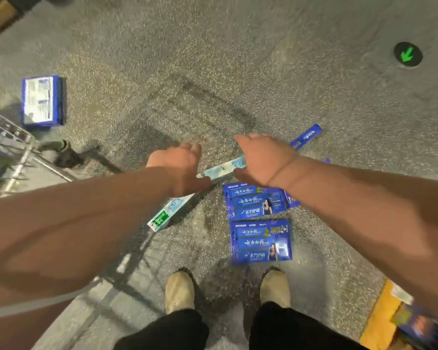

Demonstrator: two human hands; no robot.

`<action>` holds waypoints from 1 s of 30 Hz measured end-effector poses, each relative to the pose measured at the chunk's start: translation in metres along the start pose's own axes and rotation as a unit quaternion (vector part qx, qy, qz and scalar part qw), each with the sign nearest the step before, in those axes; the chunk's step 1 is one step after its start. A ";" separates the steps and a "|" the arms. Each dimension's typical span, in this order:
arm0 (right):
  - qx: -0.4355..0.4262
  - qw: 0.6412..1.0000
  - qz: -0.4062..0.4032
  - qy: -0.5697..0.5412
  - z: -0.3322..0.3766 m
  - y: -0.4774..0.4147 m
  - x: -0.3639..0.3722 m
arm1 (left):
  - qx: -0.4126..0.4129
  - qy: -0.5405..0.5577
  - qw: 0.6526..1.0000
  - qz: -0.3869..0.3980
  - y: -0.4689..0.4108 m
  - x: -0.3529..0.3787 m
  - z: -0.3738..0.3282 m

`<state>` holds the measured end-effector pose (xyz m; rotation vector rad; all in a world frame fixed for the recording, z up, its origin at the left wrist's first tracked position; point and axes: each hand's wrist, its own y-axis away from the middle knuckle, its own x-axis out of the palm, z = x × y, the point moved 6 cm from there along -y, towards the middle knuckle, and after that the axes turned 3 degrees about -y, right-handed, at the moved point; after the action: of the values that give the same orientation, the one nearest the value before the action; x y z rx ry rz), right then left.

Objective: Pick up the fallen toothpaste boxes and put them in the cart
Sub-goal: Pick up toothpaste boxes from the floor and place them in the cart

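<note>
I bring both hands low over the floor (314,72), one at each end of the white-and-teal box (221,170). My right hand (261,160) is spread wide and holds nothing. My left hand (180,165) has its fingers turned down out of sight, so I cannot tell its grip. I judge this box the one to take: pinch its long sides and lift it level. A blue pack (257,200) lies just nearer me than that box, and the cart (13,147) stands well left of it.
</note>
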<state>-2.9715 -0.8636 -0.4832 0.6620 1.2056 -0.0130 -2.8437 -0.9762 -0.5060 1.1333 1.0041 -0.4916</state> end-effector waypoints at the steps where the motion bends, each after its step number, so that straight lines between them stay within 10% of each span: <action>1: -0.006 1.000 -0.001 0.010 -0.005 -0.014 0.015 | -0.017 0.006 1.000 -0.002 -0.012 0.020 0.003; 16: -0.032 0.984 0.075 0.159 -0.047 -0.203 0.229 | -0.090 0.059 0.992 0.067 -0.135 0.275 0.024; 30: -0.025 0.984 0.074 0.160 -0.054 -0.216 0.263 | -0.102 0.070 0.991 0.040 -0.135 0.286 0.042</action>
<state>-2.9923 -0.9262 -0.8214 0.7261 1.4562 0.2547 -2.7884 -1.0241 -0.8170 1.0294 1.0991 -0.2404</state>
